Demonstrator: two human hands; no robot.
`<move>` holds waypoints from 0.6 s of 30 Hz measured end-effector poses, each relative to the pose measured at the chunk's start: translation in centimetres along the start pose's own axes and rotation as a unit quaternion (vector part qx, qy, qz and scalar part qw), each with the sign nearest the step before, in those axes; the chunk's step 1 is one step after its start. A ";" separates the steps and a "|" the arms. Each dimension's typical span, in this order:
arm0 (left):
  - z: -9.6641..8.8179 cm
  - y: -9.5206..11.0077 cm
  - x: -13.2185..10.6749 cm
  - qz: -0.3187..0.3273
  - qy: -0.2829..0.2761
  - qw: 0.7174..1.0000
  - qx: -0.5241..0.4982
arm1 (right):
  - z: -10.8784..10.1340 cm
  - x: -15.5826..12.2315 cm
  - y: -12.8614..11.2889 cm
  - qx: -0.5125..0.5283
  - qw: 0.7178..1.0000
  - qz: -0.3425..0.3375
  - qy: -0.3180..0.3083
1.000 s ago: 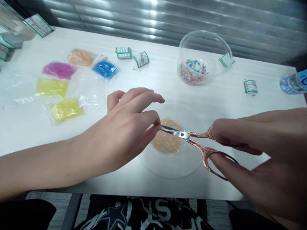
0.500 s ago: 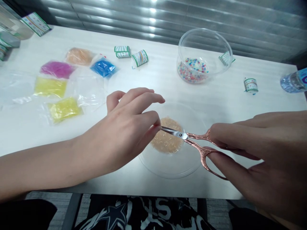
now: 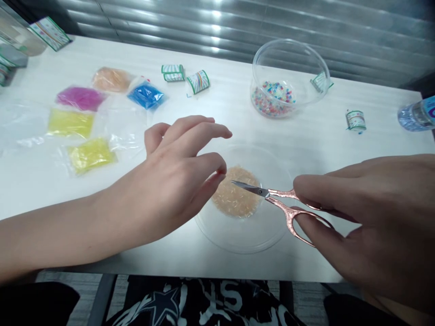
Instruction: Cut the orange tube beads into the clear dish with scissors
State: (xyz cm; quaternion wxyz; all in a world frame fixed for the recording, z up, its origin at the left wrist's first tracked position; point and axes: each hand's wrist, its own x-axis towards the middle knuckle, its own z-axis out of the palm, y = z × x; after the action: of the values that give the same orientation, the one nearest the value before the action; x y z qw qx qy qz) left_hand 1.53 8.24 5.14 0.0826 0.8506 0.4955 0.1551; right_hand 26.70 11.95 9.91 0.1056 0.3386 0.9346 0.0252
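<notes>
My right hand [image 3: 353, 213] holds a pair of small scissors [image 3: 261, 192] by the copper-coloured handles, thumb and fingers in the loops. The silver blades lie nearly together and point left. Just left of their tips, my left hand [image 3: 180, 176] has thumb and forefinger pinched, with the other fingers raised; whatever sits in the pinch is too small to make out. Below both hands stands a clear round bowl [image 3: 244, 242] with a heap of pale tan short pieces [image 3: 238, 194] in its middle.
Bags of yellow [image 3: 91, 156], purple [image 3: 80, 98], orange [image 3: 111, 79] and blue [image 3: 146, 95] material lie on the left. Behind stands a clear tub [image 3: 290, 72] with multicoloured bits. Rolled green-edged wrappers [image 3: 199, 82] are scattered at the back; a bottle [image 3: 416, 114] lies far right.
The scissors have moved slightly right and their blade tips are now apart from my left fingertips. My left hand has shifted a little left and up, still pinching.
</notes>
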 end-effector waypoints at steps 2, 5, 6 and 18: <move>-0.1 0.0 0.0 -0.001 0.002 1.000 0.001 | -0.2 0.2 -0.1 -0.011 0.999 0.024 -0.018; -0.1 0.0 0.0 -0.005 -0.001 1.000 -0.001 | -0.2 0.1 -0.2 -0.036 0.999 0.031 0.009; -0.1 0.0 0.0 -0.007 -0.002 1.000 -0.002 | -0.1 0.1 -0.2 -0.042 0.998 0.033 0.016; -0.1 0.0 -0.1 -0.011 -0.044 0.999 -0.002 | 0.5 2.5 -1.5 -0.060 0.997 0.013 0.057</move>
State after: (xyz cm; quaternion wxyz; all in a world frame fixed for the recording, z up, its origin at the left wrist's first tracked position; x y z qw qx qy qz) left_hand 1.48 8.16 5.23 0.1078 0.8510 0.5004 0.1173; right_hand 24.02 12.38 8.82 0.0717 0.3415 0.9316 0.1015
